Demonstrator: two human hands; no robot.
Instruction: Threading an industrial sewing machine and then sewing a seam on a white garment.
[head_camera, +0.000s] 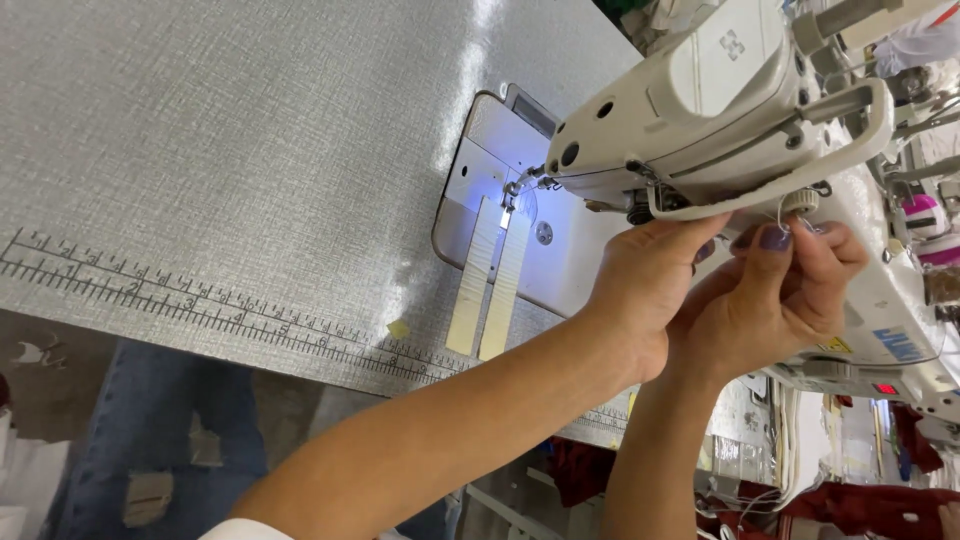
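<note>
Both hands, left hand (650, 290) and right hand (775, 290), pinched a thin white thread (782, 212), apparently, at the sewing machine (730, 110); two tape strips (490, 280) lay unsewn near the desk's (200, 150) front edge.

Two bare forearms reach up from the lower edge of the view, angled toward the upper right. The left forearm is long and runs diagonally from the bottom left; the right forearm rises more steeply from the bottom centre and lies beneath and just right of it. The wrists are close together, the left crossing in front of the right. The left hand (645, 290) is loosely curled, its back toward the camera and its fingers tucked away from view. The right hand (775, 290) is raised beside it, touching it, with fingers bent and fingertips (775, 237) pinched together. The nails are painted dark purple.
</note>
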